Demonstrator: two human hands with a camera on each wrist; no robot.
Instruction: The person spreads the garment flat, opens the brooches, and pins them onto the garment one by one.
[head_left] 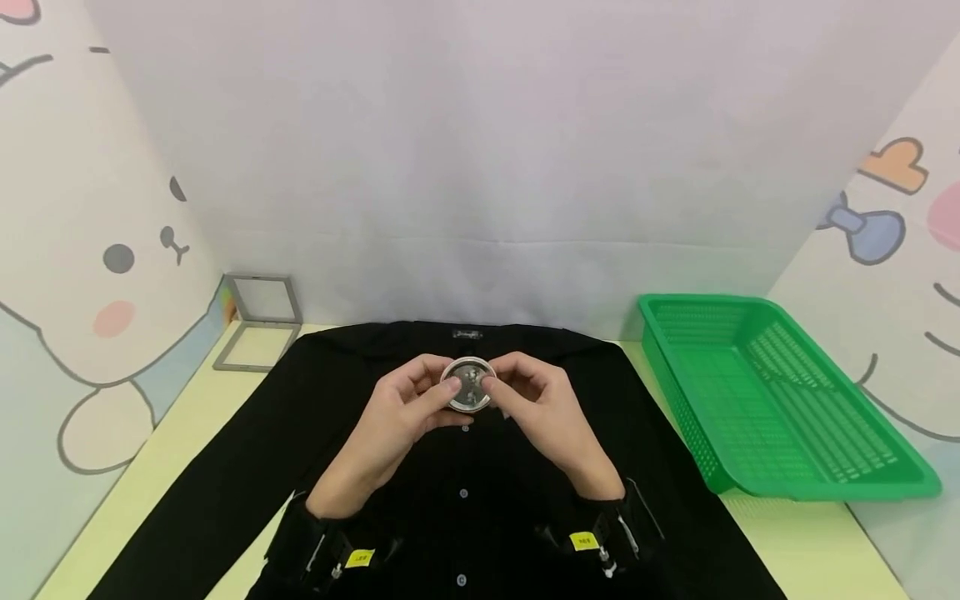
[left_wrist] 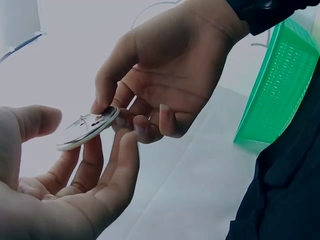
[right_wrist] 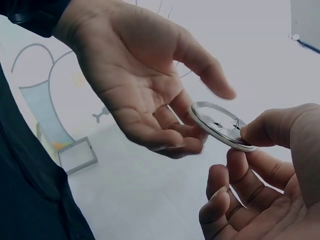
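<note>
Both hands hold a round silver-rimmed badge (head_left: 469, 398) above a black button-up shirt (head_left: 420, 517). Its back, with small thin metal pieces at the centre, faces up toward the head. With thumb on the face and fingers underneath, the right hand (head_left: 546, 410) pinches the badge's right side. The left hand (head_left: 396, 412) curls its fingers under the opposite edge, while its thumb (left_wrist: 42, 120) stands raised over the rim in the left wrist view. Tilted, the badge (right_wrist: 220, 125) shows its thin edge in the right wrist view. The badge's front is hidden.
The shirt lies spread on a pale yellow table (head_left: 810, 542), sleeves reaching toward both sides. A green perforated basket (head_left: 817, 490) stands at the right. At the back left stands an open square grey-framed case (head_left: 272, 322). White curtain and printed side panels enclose the table.
</note>
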